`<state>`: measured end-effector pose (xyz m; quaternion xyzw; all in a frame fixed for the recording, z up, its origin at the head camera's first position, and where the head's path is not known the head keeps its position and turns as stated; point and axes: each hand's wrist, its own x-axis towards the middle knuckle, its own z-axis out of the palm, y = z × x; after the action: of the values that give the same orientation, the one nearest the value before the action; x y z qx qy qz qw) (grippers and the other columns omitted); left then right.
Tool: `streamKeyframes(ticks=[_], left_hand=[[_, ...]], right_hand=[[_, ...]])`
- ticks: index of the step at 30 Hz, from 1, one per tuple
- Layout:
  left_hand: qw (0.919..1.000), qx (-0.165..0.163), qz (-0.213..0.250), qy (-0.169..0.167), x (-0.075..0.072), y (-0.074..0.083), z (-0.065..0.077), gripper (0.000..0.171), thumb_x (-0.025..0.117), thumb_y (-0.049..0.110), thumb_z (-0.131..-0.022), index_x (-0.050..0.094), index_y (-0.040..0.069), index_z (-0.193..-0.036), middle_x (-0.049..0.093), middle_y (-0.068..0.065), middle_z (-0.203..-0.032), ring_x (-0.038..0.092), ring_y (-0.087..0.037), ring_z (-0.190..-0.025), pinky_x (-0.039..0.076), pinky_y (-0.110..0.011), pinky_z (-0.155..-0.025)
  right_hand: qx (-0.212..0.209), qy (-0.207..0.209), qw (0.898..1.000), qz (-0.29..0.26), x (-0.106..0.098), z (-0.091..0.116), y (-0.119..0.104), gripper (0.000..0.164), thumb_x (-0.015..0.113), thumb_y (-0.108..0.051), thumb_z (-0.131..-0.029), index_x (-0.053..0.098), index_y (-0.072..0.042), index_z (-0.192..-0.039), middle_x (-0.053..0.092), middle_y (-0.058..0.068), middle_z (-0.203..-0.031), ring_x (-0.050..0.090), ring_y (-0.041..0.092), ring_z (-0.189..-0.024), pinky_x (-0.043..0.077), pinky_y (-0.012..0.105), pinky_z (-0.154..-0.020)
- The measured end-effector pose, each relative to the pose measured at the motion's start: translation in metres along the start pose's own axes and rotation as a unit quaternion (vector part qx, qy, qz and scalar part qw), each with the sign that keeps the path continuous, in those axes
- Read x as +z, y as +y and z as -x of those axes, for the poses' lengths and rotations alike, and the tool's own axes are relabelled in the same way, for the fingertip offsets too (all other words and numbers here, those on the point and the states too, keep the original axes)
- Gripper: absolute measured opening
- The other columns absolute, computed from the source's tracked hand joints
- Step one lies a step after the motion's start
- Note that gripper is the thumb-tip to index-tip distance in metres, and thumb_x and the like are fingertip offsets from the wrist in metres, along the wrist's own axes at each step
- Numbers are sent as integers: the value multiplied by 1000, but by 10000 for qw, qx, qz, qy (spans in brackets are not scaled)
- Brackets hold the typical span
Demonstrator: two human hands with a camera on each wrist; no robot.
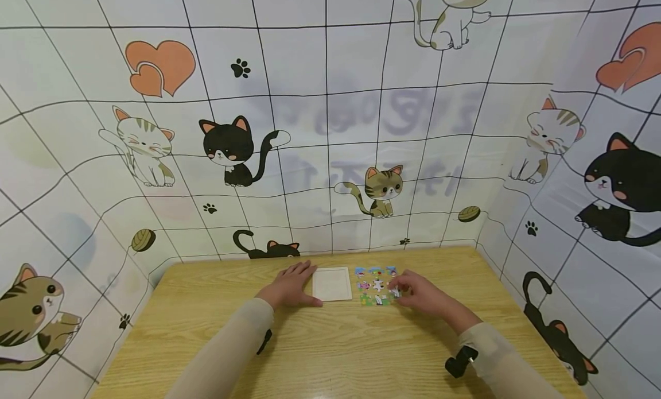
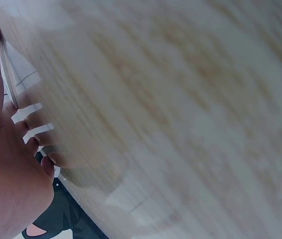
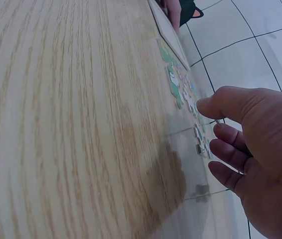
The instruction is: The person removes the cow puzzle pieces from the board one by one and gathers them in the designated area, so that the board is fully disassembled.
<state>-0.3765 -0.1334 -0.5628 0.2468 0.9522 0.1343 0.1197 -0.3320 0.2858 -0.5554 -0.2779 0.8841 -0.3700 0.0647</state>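
A square, pale puzzle tray (image 1: 332,284) with a raised rim lies flat on the table. My left hand (image 1: 293,285) rests at its left side, fingers extended along the far left corner and thumb by the near one. Right of the tray, colourful jigsaw pieces (image 1: 378,285) lie in loose rows, slightly apart. My right hand (image 1: 415,293) is over the right end of these rows. In the right wrist view, its thumb and a mostly hidden index finger pinch a thin edge of a puzzle piece (image 3: 217,121). Another piece (image 3: 201,141) lies on the table beneath the fingers.
The wooden table (image 1: 330,353) meets a cloth backdrop (image 1: 304,117) printed with cats and grid lines at the back and both sides. Black wrist mounts (image 1: 461,361) show at the sleeves.
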Motion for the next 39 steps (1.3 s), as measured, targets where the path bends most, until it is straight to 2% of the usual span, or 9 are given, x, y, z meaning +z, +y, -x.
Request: streamKeyframes(ticks=[7,21,28,33,39], left_hand=[[9999,-49,-92,-36,3,-3,-1,115,74,79,-92,26,21,-179,17,-9,-185,19,-40,-169,23,-68,-131],[10000,-15,-90,30,3,-3,0,115,74,80,-92,26,22,-179,17,-10,-185,19,-41,-168,23,-68,-131],[10000,15,-33,-15,1,-2,0,115,75,78,-92,26,19,-178,17,-12,-185,20,-42,-168,24,-69,-130],[10000,7,-58,-19,1,-2,0,116,75,78,-92,26,19,-178,17,-11,-185,20,-42,-168,24,-67,-131],[10000,-2,5,-18,1,-1,0,116,75,78,-92,26,19,-178,17,-12,-185,19,-43,-168,23,-68,-131]], right_hand=[[-11,-83,10000,-10,2,4,3,28,82,-4,-101,76,-2,-128,57,6,-104,53,23,-93,49,30,-75],[386,-190,9990,102,1,8,6,27,81,-6,-102,77,-7,-128,59,5,-107,55,15,-92,52,30,-78],[275,-268,9990,225,-2,8,4,25,81,-8,-102,78,-6,-127,60,7,-106,54,13,-90,49,31,-77],[373,-269,9988,164,-3,8,4,27,80,-7,-103,77,-5,-129,61,7,-105,55,14,-91,50,31,-78],[499,-260,9984,80,-2,7,6,27,81,-6,-102,77,-5,-129,60,7,-107,55,23,-95,49,31,-79]])
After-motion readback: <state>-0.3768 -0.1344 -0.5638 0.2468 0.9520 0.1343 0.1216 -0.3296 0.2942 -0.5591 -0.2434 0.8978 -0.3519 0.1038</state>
